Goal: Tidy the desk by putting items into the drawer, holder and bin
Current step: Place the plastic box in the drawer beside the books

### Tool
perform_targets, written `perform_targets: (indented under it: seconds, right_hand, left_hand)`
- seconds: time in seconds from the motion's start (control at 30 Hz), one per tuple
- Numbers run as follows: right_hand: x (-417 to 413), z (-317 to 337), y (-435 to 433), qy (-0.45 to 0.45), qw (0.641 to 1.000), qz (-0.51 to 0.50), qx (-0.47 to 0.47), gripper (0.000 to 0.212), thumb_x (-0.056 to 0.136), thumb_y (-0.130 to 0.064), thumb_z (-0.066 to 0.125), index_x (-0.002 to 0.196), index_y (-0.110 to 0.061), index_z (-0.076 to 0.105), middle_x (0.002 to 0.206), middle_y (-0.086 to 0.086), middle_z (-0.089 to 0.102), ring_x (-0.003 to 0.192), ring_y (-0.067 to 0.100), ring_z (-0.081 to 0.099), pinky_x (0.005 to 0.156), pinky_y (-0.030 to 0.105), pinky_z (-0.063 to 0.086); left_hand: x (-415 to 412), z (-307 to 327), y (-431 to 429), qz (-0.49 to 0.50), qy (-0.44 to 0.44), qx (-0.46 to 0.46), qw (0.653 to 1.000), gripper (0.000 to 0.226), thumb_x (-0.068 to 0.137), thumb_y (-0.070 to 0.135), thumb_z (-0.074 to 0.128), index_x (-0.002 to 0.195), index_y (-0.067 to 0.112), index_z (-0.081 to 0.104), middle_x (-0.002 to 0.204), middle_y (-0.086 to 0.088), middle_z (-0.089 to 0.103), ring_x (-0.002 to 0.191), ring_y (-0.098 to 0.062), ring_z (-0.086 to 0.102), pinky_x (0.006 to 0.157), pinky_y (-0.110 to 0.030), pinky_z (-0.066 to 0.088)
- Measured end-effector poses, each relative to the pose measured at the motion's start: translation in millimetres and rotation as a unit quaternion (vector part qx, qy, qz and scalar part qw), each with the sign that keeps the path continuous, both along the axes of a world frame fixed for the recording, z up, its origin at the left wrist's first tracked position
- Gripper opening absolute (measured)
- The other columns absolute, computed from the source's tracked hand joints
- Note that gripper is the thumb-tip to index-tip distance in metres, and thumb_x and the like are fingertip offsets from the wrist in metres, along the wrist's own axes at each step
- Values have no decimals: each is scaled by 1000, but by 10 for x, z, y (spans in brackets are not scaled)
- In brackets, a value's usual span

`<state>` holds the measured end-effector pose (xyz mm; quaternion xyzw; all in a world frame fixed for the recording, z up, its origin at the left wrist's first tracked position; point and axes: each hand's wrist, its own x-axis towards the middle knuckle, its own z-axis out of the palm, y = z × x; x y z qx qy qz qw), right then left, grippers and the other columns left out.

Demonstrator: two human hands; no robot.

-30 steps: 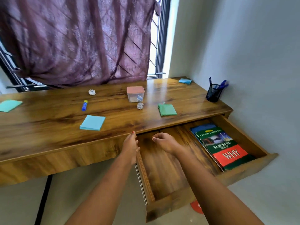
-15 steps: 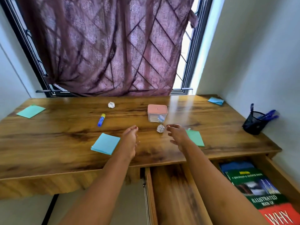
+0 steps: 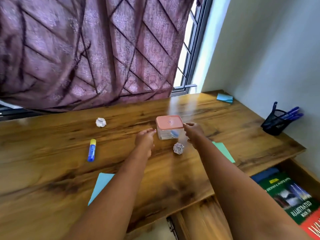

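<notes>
Clear pink-lidded box (image 3: 167,134) on desk (image 3: 52,170), blue item (image 3: 174,134) inside, between released left grip (image 3: 145,139) and spread right grip (image 3: 194,134) touching its lid (image 3: 169,121); mesh holder (image 3: 273,123): blue pens (image 3: 292,112); open drawer (image 3: 204,222): books (image 3: 292,196).

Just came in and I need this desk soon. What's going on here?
A person is tidying the desk. Both hands reach for the pink-lidded box: the right hand touches its right side, the left hand hovers by its left. The drawer stands open with books inside; two paper balls and a glue stick lie on the desk.
</notes>
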<state>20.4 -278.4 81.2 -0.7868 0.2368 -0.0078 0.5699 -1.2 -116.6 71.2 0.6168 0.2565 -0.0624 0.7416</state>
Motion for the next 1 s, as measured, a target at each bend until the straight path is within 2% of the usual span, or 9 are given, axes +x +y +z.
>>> perform_targets:
  seconds: [0.13,0.2,0.3,0.4,0.53,0.63,0.87,1.0]
  right_hand:
    - [179,-66,98,5,999,-33,-28,33,93,-28,56,121,-10,62,115,12,66,93,22,57,87,38,49]
    - [226,-106,117,13,998,-51,-35,33,92,-28,58,119,-9,63,116,14,66,97,26,62,87,39,50]
    - [236,-133,110,22,997,-79,13,29,90,-27,62,114,-9,63,102,14,68,74,22,64,60,29,50]
    - [248,-119,77,26,994,-88,57,20,88,-19,65,106,-9,61,80,8,65,61,15,59,51,23,43]
    - [232,-60,67,32,991,-84,104,11,88,-11,64,95,-8,55,72,9,59,59,17,56,53,24,42]
    - [218,-38,88,27,990,-83,112,11,90,-9,62,97,-6,54,72,10,58,59,18,55,54,25,41]
    - [160,-25,95,24,991,-91,97,18,90,-11,63,106,-5,57,77,11,63,62,17,61,53,25,47]
    - [34,-51,124,-9,991,-97,94,24,90,-8,61,112,2,59,83,18,63,62,18,60,60,27,52]
  left_hand:
    - [278,-55,24,-29,-5,17,999,28,88,15,64,116,13,65,96,-6,63,59,-12,46,52,-25,38]
    - [387,-74,22,-39,-13,20,999,27,87,16,67,113,11,66,89,-6,62,54,-12,45,51,-24,37]
    - [489,-117,-5,-59,-21,31,998,27,84,18,71,109,9,67,83,-6,65,53,-13,49,52,-24,42]
    - [551,-173,-56,-57,-17,23,998,27,83,12,71,109,10,65,92,-12,70,53,-15,56,61,-32,53]
    - [635,-215,-65,-47,-20,21,998,18,81,2,69,97,9,66,87,-14,70,52,-17,61,64,-36,55]
    - [674,-213,-46,-44,-15,23,999,15,80,-1,69,91,8,65,80,-15,70,50,-18,61,62,-35,55]
    - [631,-221,-50,-34,-19,19,999,21,79,-2,69,96,9,66,76,-10,70,50,-15,62,48,-26,52]
    - [490,-195,-56,-40,-46,24,998,24,80,-3,68,102,6,66,77,-9,68,48,-12,59,51,-26,54]
